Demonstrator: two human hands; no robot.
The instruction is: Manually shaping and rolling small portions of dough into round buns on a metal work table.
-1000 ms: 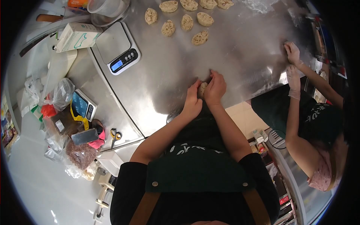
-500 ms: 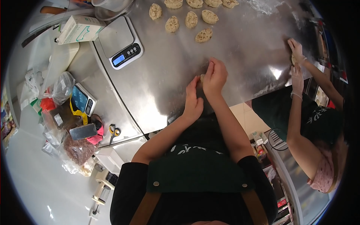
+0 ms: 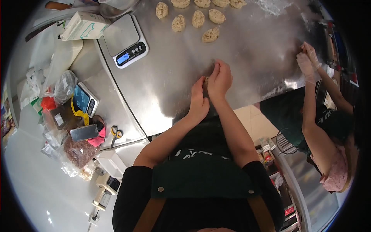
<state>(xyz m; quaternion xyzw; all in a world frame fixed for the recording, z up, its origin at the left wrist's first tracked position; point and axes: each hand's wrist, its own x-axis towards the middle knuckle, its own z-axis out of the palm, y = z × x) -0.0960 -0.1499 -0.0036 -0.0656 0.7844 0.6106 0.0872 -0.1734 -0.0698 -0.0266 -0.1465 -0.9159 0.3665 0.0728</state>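
Near the front edge of the steel table [image 3: 247,58], my left hand [image 3: 198,103] and my right hand [image 3: 219,81] cup a small piece of dough [image 3: 206,81] between them. Only a sliver of it shows; my fingers and palms hide the rest. The right hand curls over it from the right, while the left presses at its left side. Beyond my hands lies a speckled oval dough piece [image 3: 210,35], with several more like it, such as a dough piece [image 3: 198,19], spread at the far side.
A kitchen scale [image 3: 131,53] with a lit display stands at left, beside a white carton [image 3: 85,26]. Farther left are a second scale [image 3: 85,99], a phone [image 3: 84,132], scissors [image 3: 116,134] and plastic bags. At right, a co-worker's gloved hands [image 3: 308,62] work on the table.
My hands shift slightly, still around the dough. The co-worker's hands have come together at right, and the dough seen under them earlier is now hidden.
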